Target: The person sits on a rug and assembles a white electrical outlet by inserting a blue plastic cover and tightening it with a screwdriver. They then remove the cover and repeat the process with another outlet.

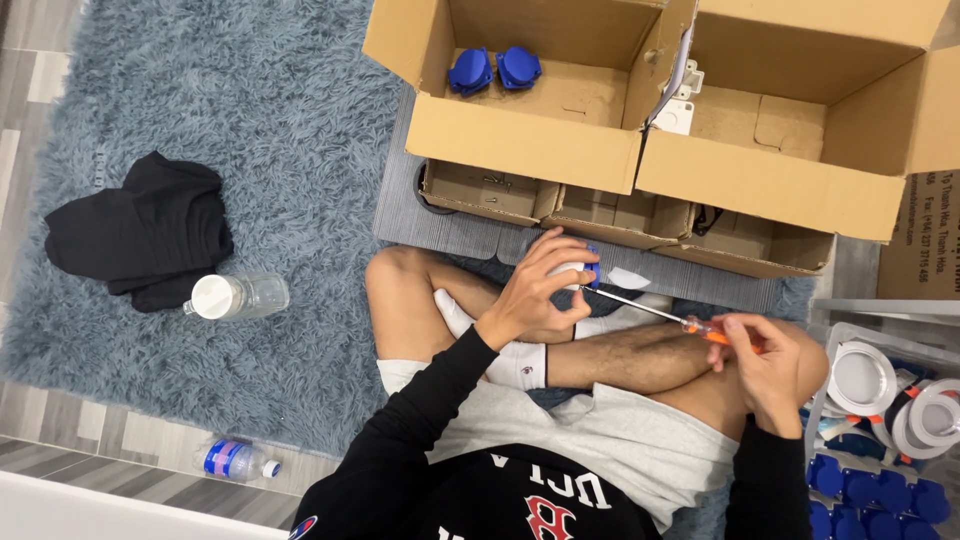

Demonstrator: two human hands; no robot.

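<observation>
Here the left hand (540, 285) clasps a white-and-blue part (580, 272); the right hand (770, 365) grips a screwdriver (665, 316).

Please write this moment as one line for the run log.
left hand: holds white-and-blue part | right hand: holds orange-handled screwdriver, tip at part | two blue covers in left cardboard box

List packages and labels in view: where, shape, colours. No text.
Left cardboard box: top centre, open, brown, two blue parts inside.
Right cardboard box: top right, open, brown, white parts inside.
Shallow cardboard trays: below the boxes, brown.
Small water bottle: bottom left on the floor, clear, blue label.
Paper label: right edge, on brown cardboard, printed.
</observation>
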